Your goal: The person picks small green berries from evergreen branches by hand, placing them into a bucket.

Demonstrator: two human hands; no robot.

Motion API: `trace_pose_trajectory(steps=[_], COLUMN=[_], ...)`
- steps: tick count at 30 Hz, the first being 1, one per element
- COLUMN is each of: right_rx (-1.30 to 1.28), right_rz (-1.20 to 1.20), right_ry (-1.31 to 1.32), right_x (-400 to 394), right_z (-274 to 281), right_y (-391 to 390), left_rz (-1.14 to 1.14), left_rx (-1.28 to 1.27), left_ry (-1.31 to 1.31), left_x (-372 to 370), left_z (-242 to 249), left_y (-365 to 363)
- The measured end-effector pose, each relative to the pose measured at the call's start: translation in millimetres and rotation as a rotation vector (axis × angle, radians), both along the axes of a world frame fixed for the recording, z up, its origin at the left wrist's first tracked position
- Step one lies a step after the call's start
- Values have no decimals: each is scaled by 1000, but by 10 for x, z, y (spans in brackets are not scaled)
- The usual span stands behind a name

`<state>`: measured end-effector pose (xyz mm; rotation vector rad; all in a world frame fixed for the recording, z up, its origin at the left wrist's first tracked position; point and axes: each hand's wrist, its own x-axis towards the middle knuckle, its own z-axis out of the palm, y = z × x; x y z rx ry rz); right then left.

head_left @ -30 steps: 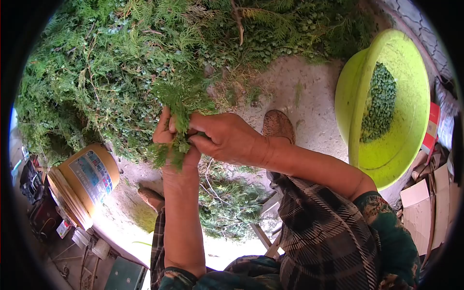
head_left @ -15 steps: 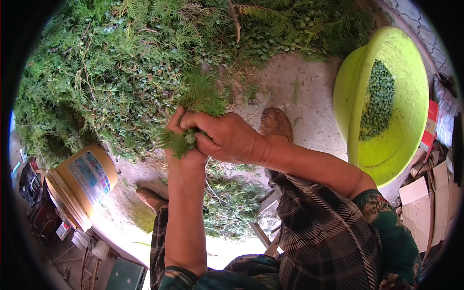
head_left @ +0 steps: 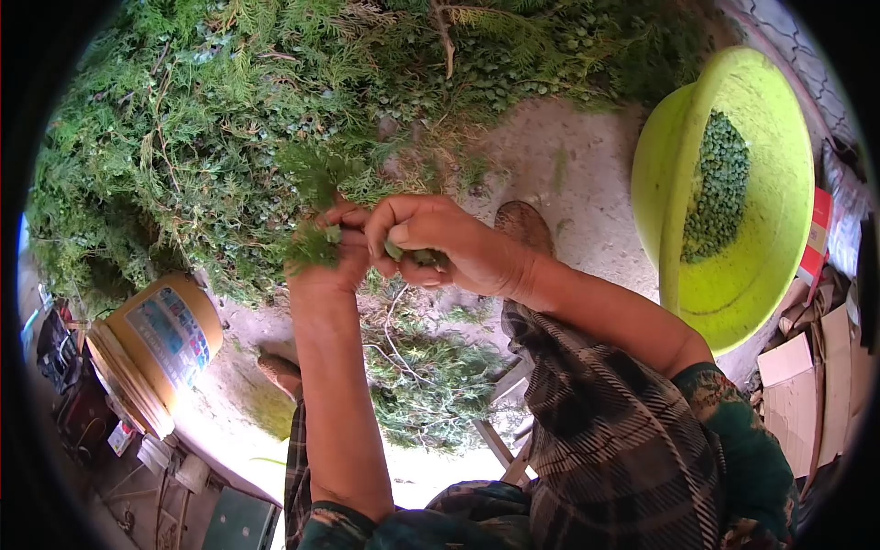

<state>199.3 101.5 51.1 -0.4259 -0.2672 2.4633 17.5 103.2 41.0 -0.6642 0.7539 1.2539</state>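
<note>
From where I stand, the leafy sprig (head_left: 316, 246) is left of the frame's centre, pinched in the left hand (head_left: 332, 266). It looks feather-light and floppy, so I'd take it by the stem, since the soft tips would probably bend or tear. The right hand (head_left: 463, 246) has its fingers curled around a few small green cones (head_left: 426, 258), close beside the left. Those seem firm but roundish, apt to roll out of a loose palm; a cupped hold should suit them.

Grey floor (head_left: 587, 165), apparently concrete, glaring light (head_left: 422, 472) near the bottom, patterned paving (head_left: 786, 38) at upper right
</note>
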Motion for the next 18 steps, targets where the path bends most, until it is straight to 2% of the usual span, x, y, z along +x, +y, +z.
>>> trace_pose_trajectory(steps=[2,3,4,5,6,7,9,12,14,15,16,17,18], right_rx=[107,272,271,486,702,703,805,930,957,985,986,853,719], right_rz=[68,-27,-27,-154,-283,-282,-54,-170,-143,-115,-113,-114,-113], right_ry=[-218,-361,-361,-511,-659,-659,-828,-878,-938,-998,-999,-898,-793], right_x=[-5,-81,-134,-176,-196,-197,-196,-266,-253,-241,-232,-228,-228], right_z=[64,8,-17,-35,-30,-4,71,52,12,-10,-30,-45,-47], right_y=[2,-14,-21,-26,-23,-17,3,-17,-9,-9,-31,-74,-111], left_rz=[138,137,0,-136,-135,-154,-174,-114,-140,-139,-126,-112,-107], left_rx=[-8,-9,-3,4,3,-53,-108,-45,-244,-244,-78,85,81], left_ry=[-47,-46,86,218,217,317,416,389,449,447,355,264,269], left_x=[76,45,-3,-34,14,94,140,139,137,67,-36,-120,-66], left_z=[84,33,-58,-116,-69,5,45,27,12,-36,-102,-160,-115], left_y=[-52,-64,-91,-112,-101,-82,-87,-95,17,-7,-45,-92,-49])
